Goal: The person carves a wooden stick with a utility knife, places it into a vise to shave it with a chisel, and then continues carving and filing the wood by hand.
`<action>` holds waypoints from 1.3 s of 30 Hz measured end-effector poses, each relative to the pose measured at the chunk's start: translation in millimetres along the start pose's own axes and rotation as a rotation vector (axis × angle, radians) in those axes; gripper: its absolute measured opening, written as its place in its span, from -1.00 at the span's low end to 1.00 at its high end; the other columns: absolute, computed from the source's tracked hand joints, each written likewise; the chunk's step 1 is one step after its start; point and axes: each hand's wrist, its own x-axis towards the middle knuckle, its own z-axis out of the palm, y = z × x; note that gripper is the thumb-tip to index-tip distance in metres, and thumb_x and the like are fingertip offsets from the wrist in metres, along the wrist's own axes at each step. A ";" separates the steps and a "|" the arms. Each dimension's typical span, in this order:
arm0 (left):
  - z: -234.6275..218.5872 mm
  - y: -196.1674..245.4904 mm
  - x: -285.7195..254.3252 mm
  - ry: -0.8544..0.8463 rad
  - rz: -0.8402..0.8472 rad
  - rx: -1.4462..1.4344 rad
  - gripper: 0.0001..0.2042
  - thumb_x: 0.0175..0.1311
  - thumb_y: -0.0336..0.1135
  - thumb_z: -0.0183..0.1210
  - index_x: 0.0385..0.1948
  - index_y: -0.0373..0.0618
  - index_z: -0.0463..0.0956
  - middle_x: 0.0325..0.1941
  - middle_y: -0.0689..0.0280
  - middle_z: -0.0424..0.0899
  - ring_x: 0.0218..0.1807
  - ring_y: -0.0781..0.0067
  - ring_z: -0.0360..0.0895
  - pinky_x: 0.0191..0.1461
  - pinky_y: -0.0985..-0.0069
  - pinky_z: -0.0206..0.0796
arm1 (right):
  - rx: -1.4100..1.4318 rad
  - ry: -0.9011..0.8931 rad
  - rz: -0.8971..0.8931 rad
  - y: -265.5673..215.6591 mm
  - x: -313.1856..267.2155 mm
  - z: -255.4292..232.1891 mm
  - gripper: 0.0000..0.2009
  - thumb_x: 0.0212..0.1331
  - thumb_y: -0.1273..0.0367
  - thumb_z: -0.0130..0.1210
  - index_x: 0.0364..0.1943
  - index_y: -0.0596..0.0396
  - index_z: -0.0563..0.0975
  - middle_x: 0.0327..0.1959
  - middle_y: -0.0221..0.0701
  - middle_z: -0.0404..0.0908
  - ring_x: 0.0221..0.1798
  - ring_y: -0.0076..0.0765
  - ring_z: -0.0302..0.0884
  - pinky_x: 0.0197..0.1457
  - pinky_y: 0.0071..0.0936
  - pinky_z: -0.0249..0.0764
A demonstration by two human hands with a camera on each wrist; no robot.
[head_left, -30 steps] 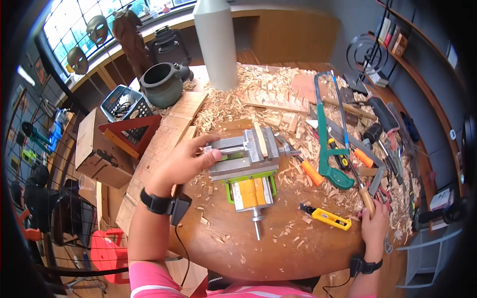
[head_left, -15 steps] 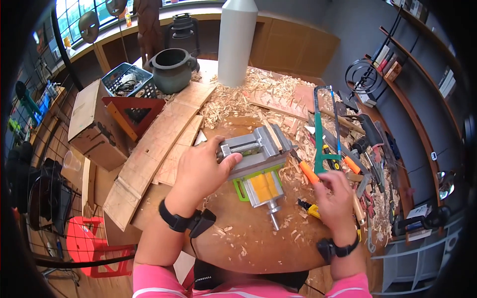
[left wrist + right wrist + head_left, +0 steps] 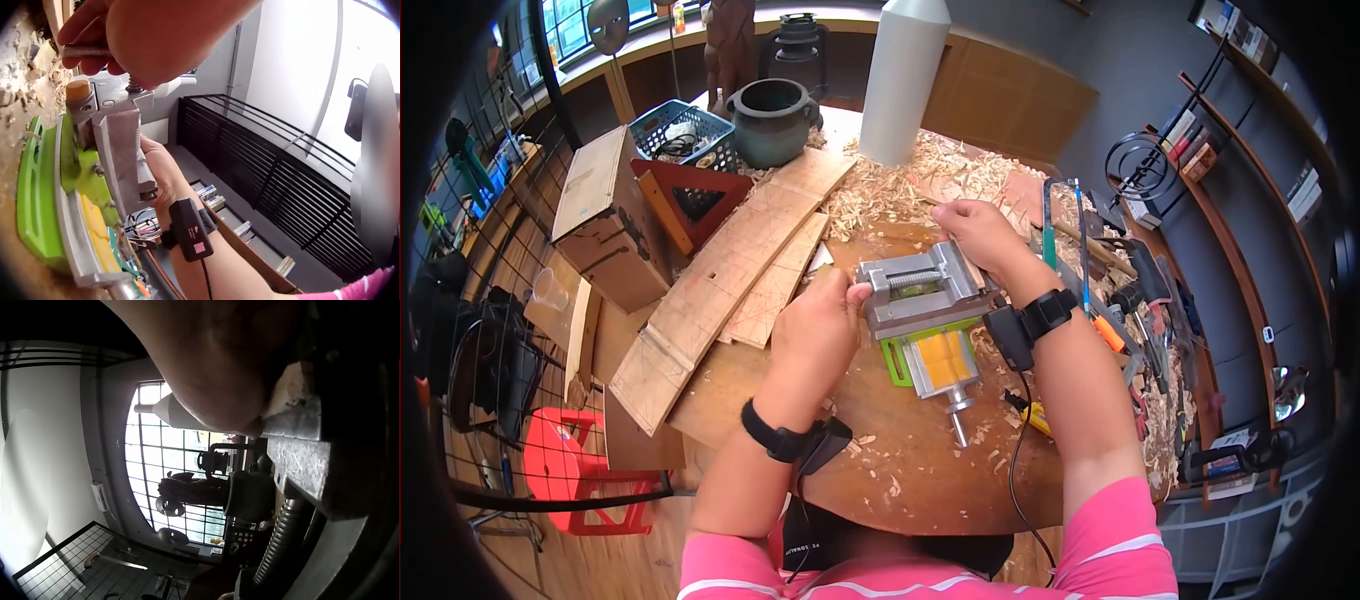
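Note:
A grey metal vise with a green base and yellow block stands on the table. My left hand is at the vise's left end; in the left wrist view its fingers curl round a thin metal bar. Reaching over the jaws, my right hand has thumb and forefinger together at the far end of a wooden strip set in the jaws. The right wrist view has that wood against the hand, with the vise screw below. The forearm and hand partly cover the strip.
Left of the vise lie long boards, a box and a red triangular frame. Behind are a dark pot, wood shavings and a tall grey cylinder. A saw and other tools lie right.
My right hand has left the tools on the right and come up over the vise to the strip. My left hand has stayed by the vise's left end, its fingers now more curled.

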 end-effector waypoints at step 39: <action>31.7 52.3 -112.0 -0.396 0.608 -0.283 -0.69 0.21 -0.31 0.48 -0.03 -0.12 0.72 -0.04 0.22 0.78 -0.14 0.09 0.77 -0.14 0.25 0.59 | 0.573 -0.384 0.264 50.8 -259.8 -0.7 -0.64 0.44 0.27 0.30 0.17 0.13 0.52 -0.13 -0.50 0.72 -0.18 -0.70 0.60 -0.17 -0.62 0.50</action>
